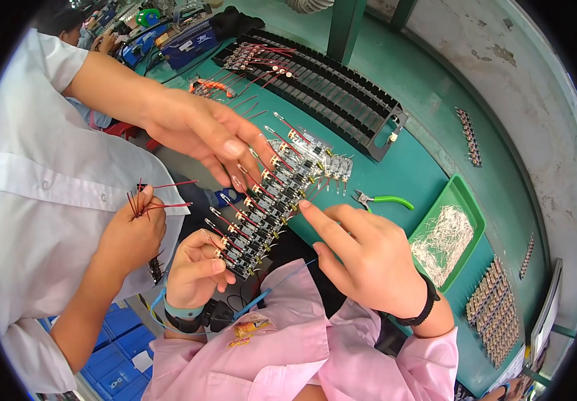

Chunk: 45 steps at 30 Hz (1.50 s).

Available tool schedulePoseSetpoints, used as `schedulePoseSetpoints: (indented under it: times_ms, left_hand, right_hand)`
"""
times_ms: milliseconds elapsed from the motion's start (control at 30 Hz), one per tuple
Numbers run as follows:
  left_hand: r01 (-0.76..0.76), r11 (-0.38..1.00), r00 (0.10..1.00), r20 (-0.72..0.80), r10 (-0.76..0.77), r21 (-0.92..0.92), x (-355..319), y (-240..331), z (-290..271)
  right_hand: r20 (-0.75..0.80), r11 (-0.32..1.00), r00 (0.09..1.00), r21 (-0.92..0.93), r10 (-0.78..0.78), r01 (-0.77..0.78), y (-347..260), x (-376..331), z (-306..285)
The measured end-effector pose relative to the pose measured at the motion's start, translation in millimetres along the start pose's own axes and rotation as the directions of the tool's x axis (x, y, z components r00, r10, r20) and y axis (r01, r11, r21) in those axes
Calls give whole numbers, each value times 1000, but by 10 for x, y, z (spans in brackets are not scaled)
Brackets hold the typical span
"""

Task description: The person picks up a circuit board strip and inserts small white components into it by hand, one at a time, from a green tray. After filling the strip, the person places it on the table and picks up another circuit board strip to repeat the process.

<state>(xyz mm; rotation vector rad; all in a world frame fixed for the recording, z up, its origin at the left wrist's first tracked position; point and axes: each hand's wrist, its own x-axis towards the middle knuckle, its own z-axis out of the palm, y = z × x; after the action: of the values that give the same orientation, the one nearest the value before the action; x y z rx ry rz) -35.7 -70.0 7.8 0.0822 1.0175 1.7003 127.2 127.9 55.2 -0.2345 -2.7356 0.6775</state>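
A long panel of black circuit boards hangs at a tilt in front of me, with small clear LEDs, red wires and yellow-green parts along it. My left hand grips its lower end between thumb and fingers. At its right edge, my right hand points with the index finger stretched out, the tip at or very near the boards; it holds nothing. A co-worker's hand reaches over the panel's left side, fingers at the wires. In the co-worker's other hand is a bunch of red and black wires.
Green-handled cutters lie on the green table beside a green tray of pale thin pieces. Behind is a slotted black rack with wired parts at its left end. More board panels lie at right. Blue crates stand lower left.
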Motion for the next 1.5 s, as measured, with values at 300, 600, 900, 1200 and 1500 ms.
schedulePoseSetpoints:
  times_ms: [300, 600, 900, 1200, 1500]
  left_hand:
    - [-88, 996, 996, -11, 88, -19, -24, 50, -95]
    - [-185, 977, 980, 92, 175, 108, -111, 216, -224]
    - [-194, 979, 965, 193, 180, 56, 203, 241, -427]
    - [-148, 988, 866, 488, 113, 33, 538, -544, -63]
    - [-222, 670, 918, 383, -101, 709, 836, -1612, 810]
  right_hand:
    - [6, 999, 1000, 51, 18, -19, -41, -42, -65]
    - [-90, 997, 995, 66, 50, -44, -106, -556, -258]
    - [-194, 934, 914, 46, 358, -356, -112, -1711, -316]
    - [-556, 806, 599, 265, 576, -529, 620, -2023, -1373]
    - [-528, 179, 145, 13, 837, -984, 2868, -1674, -1397]
